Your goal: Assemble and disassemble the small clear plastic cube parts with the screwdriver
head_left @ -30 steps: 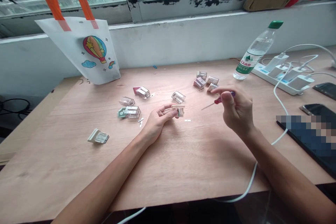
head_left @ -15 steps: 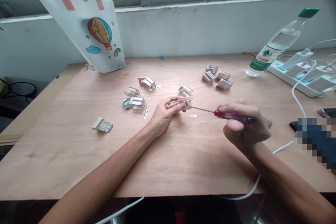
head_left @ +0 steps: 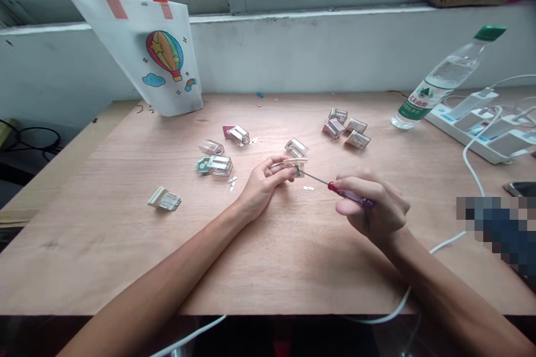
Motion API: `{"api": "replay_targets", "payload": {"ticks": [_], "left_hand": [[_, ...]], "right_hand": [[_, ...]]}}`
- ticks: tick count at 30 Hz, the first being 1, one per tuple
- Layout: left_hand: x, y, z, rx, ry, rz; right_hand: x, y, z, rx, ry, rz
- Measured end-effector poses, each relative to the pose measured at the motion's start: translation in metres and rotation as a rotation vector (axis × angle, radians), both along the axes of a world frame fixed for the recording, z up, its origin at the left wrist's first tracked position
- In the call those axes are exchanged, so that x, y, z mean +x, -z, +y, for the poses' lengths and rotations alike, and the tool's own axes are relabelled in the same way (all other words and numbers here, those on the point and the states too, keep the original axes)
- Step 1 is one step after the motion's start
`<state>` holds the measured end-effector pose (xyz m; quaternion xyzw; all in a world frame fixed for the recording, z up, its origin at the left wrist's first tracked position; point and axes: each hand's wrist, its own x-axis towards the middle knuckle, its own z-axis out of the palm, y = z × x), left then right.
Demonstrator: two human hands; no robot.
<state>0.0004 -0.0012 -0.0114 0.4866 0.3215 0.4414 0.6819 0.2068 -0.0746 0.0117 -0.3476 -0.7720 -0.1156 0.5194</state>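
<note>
My left hand (head_left: 268, 181) pinches a small pencil sharpener part (head_left: 298, 169) with a pale top, near the table's middle; the fingers hide some of it. My right hand (head_left: 377, 206) is closed round the purple-red handle of a screwdriver (head_left: 352, 195). Its thin shaft slants left and its tip meets the part at my left fingertips. Just behind lies a clear sharpener body (head_left: 296, 148). A small metal blade (head_left: 309, 188) rests in front of the held part. Two more blades (head_left: 232, 180) lie left of my left hand, by a sharpener with a green piece (head_left: 215, 165).
Several clear sharpeners (head_left: 347, 127) cluster at the back right; others, one with a pink end (head_left: 238, 135), lie left. A white bag (head_left: 167, 95), a water bottle (head_left: 433, 86) and a power strip (head_left: 473, 134) stand at the back. A white cable (head_left: 448, 242) runs along the right.
My right hand has moved left and slightly down, and the screwdriver now slants more steeply with its tip closer to my left fingertips. My left hand stays nearly in place.
</note>
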Motion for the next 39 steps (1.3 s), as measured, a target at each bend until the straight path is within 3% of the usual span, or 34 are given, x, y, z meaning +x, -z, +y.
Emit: {"api": "replay_targets", "payload": {"ticks": [13,22,39], "left_hand": [[0.003,-0.001,-0.004,-0.062,0.032,-0.111],[0.001,-0.002,-0.005,-0.098,0.013,-0.08],[0.002,-0.001,-0.004,-0.048,0.024,-0.074]], "right_hand": [[-0.001,0.011,0.002,0.02,-0.028,-0.013],[-0.004,0.01,0.005,0.071,-0.059,-0.01],[-0.001,0.017,0.012,0.073,-0.087,0.05]]}}
